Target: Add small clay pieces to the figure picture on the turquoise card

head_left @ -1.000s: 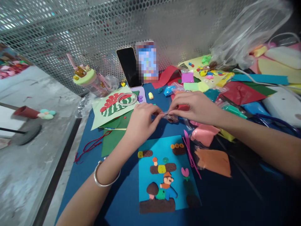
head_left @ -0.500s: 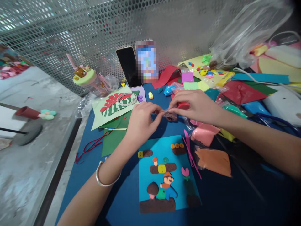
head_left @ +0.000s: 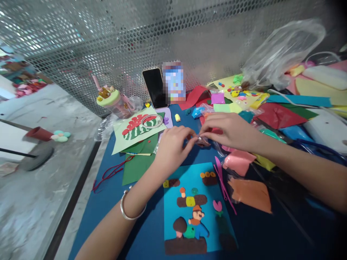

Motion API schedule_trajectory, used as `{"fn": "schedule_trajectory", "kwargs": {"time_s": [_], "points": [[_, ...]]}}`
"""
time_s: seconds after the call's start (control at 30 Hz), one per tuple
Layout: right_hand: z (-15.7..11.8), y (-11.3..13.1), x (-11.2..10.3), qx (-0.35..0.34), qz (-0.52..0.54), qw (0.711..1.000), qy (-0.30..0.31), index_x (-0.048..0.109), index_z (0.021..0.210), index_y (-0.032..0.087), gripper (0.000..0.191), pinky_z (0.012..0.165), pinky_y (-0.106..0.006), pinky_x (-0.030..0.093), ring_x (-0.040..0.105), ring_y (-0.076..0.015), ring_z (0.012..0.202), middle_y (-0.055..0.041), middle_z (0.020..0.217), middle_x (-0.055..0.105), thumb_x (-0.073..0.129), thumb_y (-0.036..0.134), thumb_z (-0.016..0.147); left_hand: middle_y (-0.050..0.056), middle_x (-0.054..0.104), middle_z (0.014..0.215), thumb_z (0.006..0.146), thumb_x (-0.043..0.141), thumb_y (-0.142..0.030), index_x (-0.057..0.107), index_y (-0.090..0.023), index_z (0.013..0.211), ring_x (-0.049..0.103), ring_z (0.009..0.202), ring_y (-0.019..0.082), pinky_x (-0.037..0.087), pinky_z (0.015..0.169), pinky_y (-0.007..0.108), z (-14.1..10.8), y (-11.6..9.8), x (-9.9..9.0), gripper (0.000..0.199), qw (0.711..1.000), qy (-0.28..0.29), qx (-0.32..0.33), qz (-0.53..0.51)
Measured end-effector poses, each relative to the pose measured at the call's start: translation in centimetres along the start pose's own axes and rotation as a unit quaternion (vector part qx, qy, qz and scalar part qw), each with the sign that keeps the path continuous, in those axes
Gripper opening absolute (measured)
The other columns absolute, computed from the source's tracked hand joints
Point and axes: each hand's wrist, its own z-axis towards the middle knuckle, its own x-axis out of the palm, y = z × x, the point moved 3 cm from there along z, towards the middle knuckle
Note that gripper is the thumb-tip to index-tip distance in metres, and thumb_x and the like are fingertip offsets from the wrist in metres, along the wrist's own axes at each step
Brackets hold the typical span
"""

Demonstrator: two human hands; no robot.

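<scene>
Between both hands is a small clear plastic bag (head_left: 202, 141) with something brown in it. My left hand (head_left: 177, 146), a silver bangle on its wrist, pinches the bag's left edge. My right hand (head_left: 230, 130) pinches the same bag from the right, thumb and forefinger pressed together. Below them lies a blue sheet (head_left: 187, 173) bearing flat clay shapes: a capped figure (head_left: 197, 218), a dark mushroom (head_left: 179, 225), brown bars and a pink flower. Pink modelling tools (head_left: 222, 180) lie along the sheet's right edge.
Bags of peach clay (head_left: 240, 161) and orange clay (head_left: 252, 193) lie right of the sheet. At the back stand a dark phone (head_left: 155, 87) and a blurred picture (head_left: 174, 83). A lidded cup (head_left: 115, 103), a watermelon picture (head_left: 139, 128) and red cord (head_left: 111, 173) are left.
The whole view has shifted, so everything sits slightly lower and farther right. Both hands still pinch the small bag.
</scene>
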Motion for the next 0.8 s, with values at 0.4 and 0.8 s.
{"fn": "schedule_trajectory", "kwargs": {"time_s": [0.4,0.8], "points": [[-0.2,0.3,-0.3,-0.013,-0.025,1.0,-0.003,0.064,0.083,0.02,0.016,0.071,-0.03,0.045,0.063,-0.0182,0.079,-0.004,0.085,0.07,0.051,0.026,0.091,0.002,0.057,0.065,0.097,0.039,-0.025,0.051,-0.018,0.082,0.052,0.06,0.017,0.032,0.054,0.026,-0.7,-0.8,0.7,0.02,0.994,-0.013,0.052,0.099],[-5.8,-1.6,-2.7,0.163,-0.203,0.965,0.033,0.058,0.1,0.017,0.023,0.067,-0.039,0.048,0.064,-0.0281,0.083,-0.0116,0.092,0.068,0.05,0.036,0.09,-0.005,0.052,0.054,0.094,0.046,-0.03,0.048,-0.02,0.077,0.047,0.046,0.009,0.03,0.048,0.021,-1.3,0.1,-0.1,0.02,0.995,-0.087,-0.02,-0.033]]}}
